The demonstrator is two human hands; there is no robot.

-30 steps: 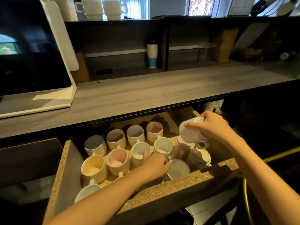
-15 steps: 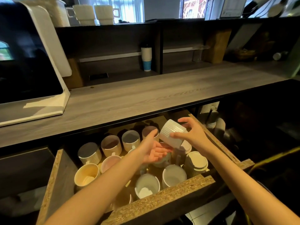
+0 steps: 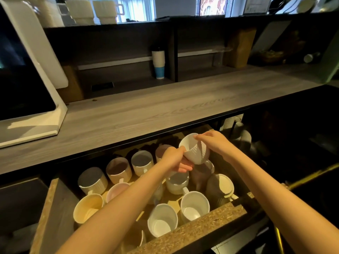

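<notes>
A white ribbed mug (image 3: 195,151) is held tilted above the open drawer (image 3: 192,230), its mouth turned up and to the left. My right hand (image 3: 213,142) grips it from above at the rim. My left hand (image 3: 177,159) grips its lower left side, thumb on the wall and fingers underneath. Below them the drawer holds several upright mugs in white, cream, pink and grey, such as a white mug (image 3: 194,206) near the front and a cream mug (image 3: 88,208) at the left. My left forearm covers some mugs in the middle.
A grey wooden counter (image 3: 146,114) runs above the drawer. A white-framed screen (image 3: 27,74) stands on it at the left. A stack of paper cups (image 3: 158,65) sits on the back shelf. Two white mugs (image 3: 93,11) stand on top. Dark open space lies right of the drawer.
My left hand left the mugs in the drawer, rose and took hold of the white mug. My right hand carried that mug up and leftward and turned it.
</notes>
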